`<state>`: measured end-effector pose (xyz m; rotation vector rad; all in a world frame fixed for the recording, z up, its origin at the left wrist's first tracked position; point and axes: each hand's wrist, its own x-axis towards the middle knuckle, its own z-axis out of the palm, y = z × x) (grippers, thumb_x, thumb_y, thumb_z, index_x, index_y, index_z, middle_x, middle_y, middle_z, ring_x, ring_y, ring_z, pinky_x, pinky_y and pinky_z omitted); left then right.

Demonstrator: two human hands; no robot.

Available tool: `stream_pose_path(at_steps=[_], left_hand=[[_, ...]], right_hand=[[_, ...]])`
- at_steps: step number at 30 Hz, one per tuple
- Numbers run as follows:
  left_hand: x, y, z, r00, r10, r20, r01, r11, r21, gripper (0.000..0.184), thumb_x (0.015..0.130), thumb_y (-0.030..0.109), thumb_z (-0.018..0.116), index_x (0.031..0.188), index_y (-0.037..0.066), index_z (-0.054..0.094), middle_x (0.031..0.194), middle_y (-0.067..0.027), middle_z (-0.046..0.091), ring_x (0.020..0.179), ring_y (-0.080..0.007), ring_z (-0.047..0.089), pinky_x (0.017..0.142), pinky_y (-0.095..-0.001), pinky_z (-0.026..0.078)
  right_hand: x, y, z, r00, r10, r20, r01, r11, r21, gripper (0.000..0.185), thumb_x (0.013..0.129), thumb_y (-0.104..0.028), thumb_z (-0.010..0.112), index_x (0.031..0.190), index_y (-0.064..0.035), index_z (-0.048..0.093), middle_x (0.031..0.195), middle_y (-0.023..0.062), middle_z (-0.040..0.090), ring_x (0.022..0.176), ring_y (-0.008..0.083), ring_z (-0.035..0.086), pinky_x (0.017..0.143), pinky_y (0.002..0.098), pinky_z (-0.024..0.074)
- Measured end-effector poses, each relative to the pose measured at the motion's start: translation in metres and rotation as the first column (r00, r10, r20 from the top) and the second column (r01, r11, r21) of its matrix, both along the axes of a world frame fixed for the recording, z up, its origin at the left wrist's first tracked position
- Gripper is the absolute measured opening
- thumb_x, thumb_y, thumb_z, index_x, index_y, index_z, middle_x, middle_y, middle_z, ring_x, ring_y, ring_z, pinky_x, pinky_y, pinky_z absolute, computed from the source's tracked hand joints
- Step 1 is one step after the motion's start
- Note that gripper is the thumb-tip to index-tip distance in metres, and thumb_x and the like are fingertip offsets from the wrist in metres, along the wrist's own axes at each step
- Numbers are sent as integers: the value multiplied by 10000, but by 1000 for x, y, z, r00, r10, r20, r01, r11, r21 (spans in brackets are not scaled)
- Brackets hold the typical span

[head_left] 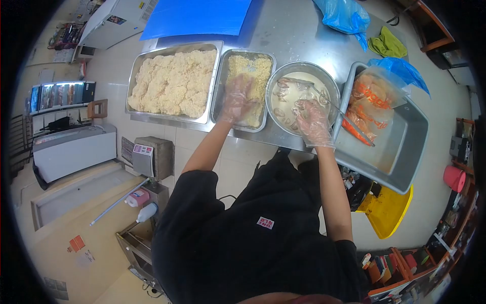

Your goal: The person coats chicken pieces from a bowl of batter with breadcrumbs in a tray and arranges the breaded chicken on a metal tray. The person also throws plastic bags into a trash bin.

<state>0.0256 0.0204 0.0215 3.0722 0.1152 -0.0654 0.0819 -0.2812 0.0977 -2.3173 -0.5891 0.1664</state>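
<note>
My left hand [236,101], in a clear plastic glove, lies with fingers stretched out over the breadcrumbs [257,71] in a narrow metal tray [271,65]. Slight blur softens its fingertips. My right hand [311,117], gloved the same way, dips into a round metal pan [274,76] of pale batter [288,104]. Its fingers are bent together; whatever is between them is hidden. Pieces of meat [279,93] sit in the batter around it. Metal tongs [326,97] lean across the pan's rim, their handle over the grey tub.
Left of the crumbs, a larger metal tray [216,55] holds crumb-coated pieces [174,83]. On the right, a grey tub [415,137] contains plastic bags [372,96] with orange print. A blue board [197,17], blue bag [344,17] and green cloth [388,43] lie farther back.
</note>
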Motion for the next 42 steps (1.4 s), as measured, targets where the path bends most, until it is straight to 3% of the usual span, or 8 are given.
stream_pose_path(at_steps=[3,9,15,18,21,30,38,42], left_hand=[[20,12,-22,989,-148,10,148,989,23,811,998,583,501,1655,206,211,1697,-195,182,1563,-373,192,1241,-578,140],[64,8,-19,877,349,328,-285,931,-230,607,1027,373,527,1589,186,391,1640,-175,344,1494,-401,349,1237,-527,248],[63,22,-9,947,251,199,-169,919,-355,514,1038,390,521,1466,106,536,1466,-217,544,1385,-388,493,1138,-459,423],[76,34,-36,804,287,520,-132,940,-315,451,1018,341,554,1416,131,585,1437,-203,572,1303,-385,566,1087,-481,467],[74,25,-6,934,354,-46,-338,834,-437,453,985,266,614,1424,157,582,1400,-154,609,1323,-359,549,1118,-458,442],[79,17,-15,861,-360,358,394,919,-22,479,970,439,599,1353,155,648,1377,-114,622,1340,-329,521,1156,-512,367],[99,74,-96,966,-97,240,190,894,-406,310,945,311,608,1201,169,709,976,-85,702,862,-324,683,757,-466,551],[93,83,-74,1000,-15,28,19,988,-156,297,951,267,588,1193,111,660,880,-86,679,834,-273,668,823,-471,535]], right_hand=[[-2,2,5,999,-36,6,36,999,5,375,845,-239,709,1186,-83,687,1184,249,653,1144,447,611,1015,506,487],[1,-1,11,999,28,-33,-26,998,50,352,859,-239,706,1174,-81,687,1126,241,650,1104,439,615,977,509,496],[3,-2,5,996,53,-71,-50,998,40,353,861,-245,713,1180,-97,687,1135,244,637,1086,437,619,963,513,499],[1,-1,4,997,36,-64,-35,999,14,348,865,-253,716,1177,-102,683,1140,254,635,1090,444,616,961,523,496],[2,-3,-2,997,59,-42,-58,998,27,346,868,-264,718,1172,-104,678,1148,266,635,1096,454,613,959,533,492],[2,-2,1,997,68,-32,-67,998,21,335,887,-284,704,1159,-89,675,1110,247,631,1036,447,628,924,533,499],[2,-4,0,997,61,-45,-61,998,6,364,893,-292,698,1181,-70,687,1195,282,635,1121,457,613,983,533,489],[1,-2,-3,996,48,-75,-47,999,9,394,898,-296,688,1204,-48,683,1223,287,635,1160,463,599,1019,542,475]])
